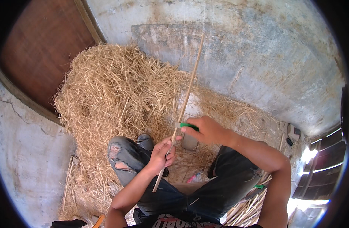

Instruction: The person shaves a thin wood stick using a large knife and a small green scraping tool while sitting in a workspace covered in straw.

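Note:
A long, thin strip of pale wood or bamboo (190,86) slants from above my lap up toward the wall. My left hand (160,156) is closed around its lower part, over my left thigh. Just above that, my right hand (208,130) grips a green-handled knife (189,126) with a short grey blade. The blade lies against the strip, crossing it; how deep it bites, if at all, cannot be made out. Part of the green handle is hidden in my fingers.
Loose straw (106,83) is heaped at the left, beside a brown door panel (37,49). A stained wall (250,57) rises ahead. A bundle of thin sticks (243,209) lies by my right leg, with a green item (259,186) on it. Several small objects sit at the far right.

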Available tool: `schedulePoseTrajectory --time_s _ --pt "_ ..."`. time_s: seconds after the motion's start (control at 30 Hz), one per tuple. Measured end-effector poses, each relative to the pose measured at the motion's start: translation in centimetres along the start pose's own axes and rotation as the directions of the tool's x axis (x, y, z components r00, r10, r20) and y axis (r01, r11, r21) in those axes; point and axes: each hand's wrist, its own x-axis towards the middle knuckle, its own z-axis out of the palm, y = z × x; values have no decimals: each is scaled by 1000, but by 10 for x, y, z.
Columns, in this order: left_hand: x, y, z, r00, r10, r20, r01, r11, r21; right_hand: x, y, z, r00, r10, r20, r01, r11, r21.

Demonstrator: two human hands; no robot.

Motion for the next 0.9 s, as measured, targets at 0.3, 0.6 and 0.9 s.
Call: schedulePoseTrajectory --time_s 0.3,0.6,0.9 --pt "6 -16 4 998 54 -34 -48 988 149 -22 -12 21 998 55 -42 -62 979 -192" --pt "1 -11 16 1000 -16 -22 17 999 49 -22 11 8 988 34 -150 -80 946 -314" --pt "-14 16 25 1000 -12 2 11 994 112 -19 14 -2 974 -4 -225 -82 924 -372"
